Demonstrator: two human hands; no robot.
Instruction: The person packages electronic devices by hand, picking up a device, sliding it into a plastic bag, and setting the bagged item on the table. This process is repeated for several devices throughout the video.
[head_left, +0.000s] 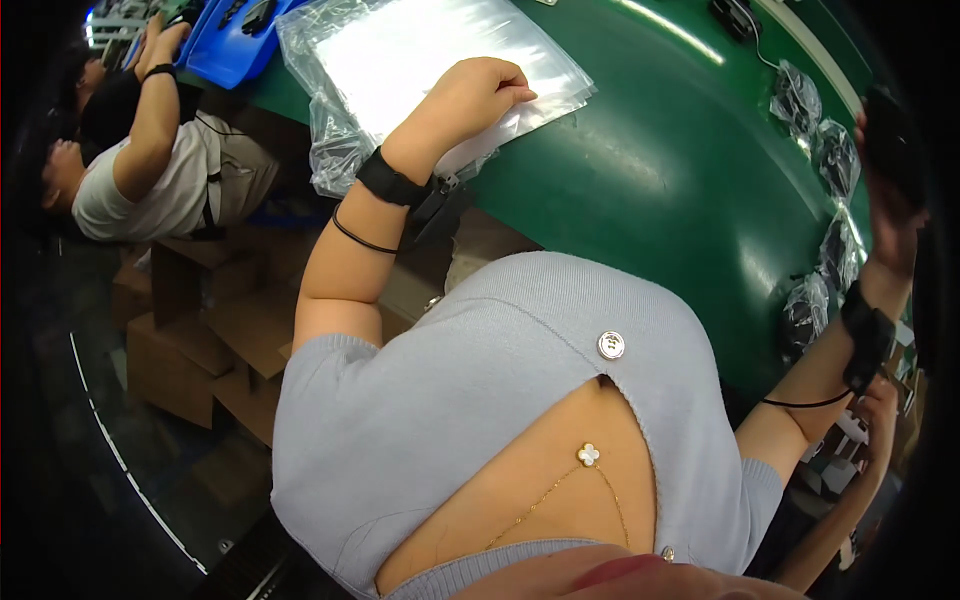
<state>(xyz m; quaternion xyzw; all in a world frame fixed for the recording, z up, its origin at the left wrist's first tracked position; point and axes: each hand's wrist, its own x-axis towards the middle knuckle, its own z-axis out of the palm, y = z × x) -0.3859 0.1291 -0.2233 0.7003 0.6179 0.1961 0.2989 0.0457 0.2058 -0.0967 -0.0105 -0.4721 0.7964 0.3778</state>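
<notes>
Nearest to us, at the right rim, the right hand point(892, 228) is closed around a smooth black rounded object point(895, 150), held up beside the tabletop's right side. Its outline sinks into the dark rim, but its long axis appears to run up and down our view, top end away from the wearer.

Next, we note a row of dark items in clear plastic bags point(838, 160) along the right side of the green, glossy tabletop point(650, 170), the row pointing away from the wearer. We judge these finished; the held object shows no wrapping and, in our judgement, remains to be bagged.

Further left, the left hand point(472, 98), its fingers curled in near the thumb, rests on a flat stack of clear plastic bags point(400, 45); we cannot tell whether it has hold of one. Many bags appear unused. One stack corner points right.

Farthest, we record a blue plastic tray point(232, 55) holding dark parts.
</notes>
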